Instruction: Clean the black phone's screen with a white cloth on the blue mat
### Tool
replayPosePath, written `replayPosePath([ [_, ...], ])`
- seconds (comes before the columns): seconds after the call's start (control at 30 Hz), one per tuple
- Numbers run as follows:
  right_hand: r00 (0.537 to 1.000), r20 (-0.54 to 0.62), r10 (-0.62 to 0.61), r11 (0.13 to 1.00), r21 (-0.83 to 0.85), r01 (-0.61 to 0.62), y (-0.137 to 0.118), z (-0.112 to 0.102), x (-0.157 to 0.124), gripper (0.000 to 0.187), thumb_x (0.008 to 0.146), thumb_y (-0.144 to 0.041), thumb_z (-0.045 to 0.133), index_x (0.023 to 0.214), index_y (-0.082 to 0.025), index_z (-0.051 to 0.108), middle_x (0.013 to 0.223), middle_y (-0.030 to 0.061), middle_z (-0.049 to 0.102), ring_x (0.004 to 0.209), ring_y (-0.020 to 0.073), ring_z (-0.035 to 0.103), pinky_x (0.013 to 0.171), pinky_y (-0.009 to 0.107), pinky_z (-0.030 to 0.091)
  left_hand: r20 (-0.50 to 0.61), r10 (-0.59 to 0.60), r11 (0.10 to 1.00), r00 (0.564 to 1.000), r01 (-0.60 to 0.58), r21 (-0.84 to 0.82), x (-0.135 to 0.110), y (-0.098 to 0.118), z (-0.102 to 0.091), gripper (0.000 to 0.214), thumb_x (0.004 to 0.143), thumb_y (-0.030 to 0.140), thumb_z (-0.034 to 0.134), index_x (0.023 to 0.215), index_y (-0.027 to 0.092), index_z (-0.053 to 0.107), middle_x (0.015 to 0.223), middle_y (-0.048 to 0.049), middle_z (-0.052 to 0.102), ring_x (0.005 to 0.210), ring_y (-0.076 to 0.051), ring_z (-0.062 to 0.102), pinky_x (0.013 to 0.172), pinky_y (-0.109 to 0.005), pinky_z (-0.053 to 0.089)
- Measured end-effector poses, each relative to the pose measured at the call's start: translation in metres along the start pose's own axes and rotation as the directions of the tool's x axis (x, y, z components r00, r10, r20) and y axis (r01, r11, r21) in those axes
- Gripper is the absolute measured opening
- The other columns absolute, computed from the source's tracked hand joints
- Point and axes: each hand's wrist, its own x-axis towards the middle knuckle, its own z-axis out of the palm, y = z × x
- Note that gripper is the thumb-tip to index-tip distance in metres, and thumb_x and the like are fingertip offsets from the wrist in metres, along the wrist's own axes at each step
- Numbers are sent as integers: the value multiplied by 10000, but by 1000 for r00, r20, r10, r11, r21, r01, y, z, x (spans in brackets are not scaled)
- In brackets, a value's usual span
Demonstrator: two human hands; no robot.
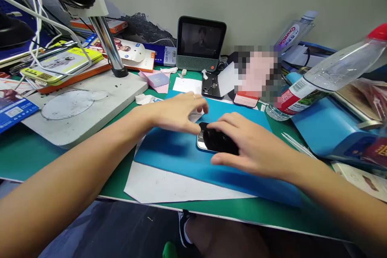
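A dark-screened smartphone (208, 139) lies on the blue mat (169, 155), its bright metal edge toward me. My right hand (244, 141) spans it, with fingertips along the far edge and the thumb by the near edge. My left hand (178, 113) hovers over the mat at the phone's left end, fingers loosely bent and apart from the thumb. The left thumb tip comes close to the phone's corner; I cannot tell if it touches. Beneath the left fingers a small whitish piece (196, 116) shows, partly hidden.
White paper (163, 183) sticks out under the mat. Behind stand a smart display (201, 42) and another phone (212, 85). A metal-post stand (127, 88) with boxes is at left. Plastic bottle (320, 84), blue case (326, 125) and tweezers (298, 144) are at right.
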Motion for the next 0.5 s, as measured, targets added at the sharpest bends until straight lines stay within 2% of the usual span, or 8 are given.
replayPosePath([
  [0.03,1000,-2,-2,1000,-17,2,-5,4,9,846,800,-878,534,1249,-179,691,1120,184,674,971,364,611,821,539,528,86,-2,1000,996,2,3,-2,6,1,524,789,507,677,1203,200,582,1150,-77,610,1092,-307,542,929,-414,459],
  [0.1,999,-43,6,1000,7,-6,-8,10,22,965,749,-973,404,1183,-164,698,1068,174,654,941,352,589,815,531,513,123,-1,999,992,-5,50,-5,13,4,658,708,674,724,1122,185,573,1135,-85,598,1073,-314,532,952,-428,445],
  [0.17,996,-87,12,999,49,-8,-5,14,28,998,732,-1001,309,1116,-167,701,1053,163,638,941,341,578,824,517,502,114,-5,997,994,-3,71,-6,15,8,701,682,681,750,1128,180,546,1150,-85,580,1087,-307,518,970,-418,435],
  [0.27,993,-114,-1,997,75,9,0,17,30,980,723,-1003,327,1072,-164,693,1058,160,634,958,341,573,841,513,489,111,-2,997,994,-7,73,-5,11,10,657,711,669,738,1106,187,531,1125,-75,558,1070,-291,509,948,-402,438],
  [0.37,992,-125,-30,994,98,43,4,20,28,975,710,-1000,375,1111,-164,676,1068,157,639,965,343,572,851,514,483,134,-2,999,991,-3,37,-4,8,7,598,731,636,745,1066,188,534,1094,-66,549,1046,-279,509,913,-387,443],
  [0.5,991,-120,-63,984,157,81,8,22,27,1005,722,-1002,305,1173,-176,655,1112,154,639,1013,348,566,890,514,472,141,-12,1000,990,13,-9,-3,7,3,560,729,560,787,1067,185,545,1095,-58,551,1064,-280,513,908,-377,435],
])
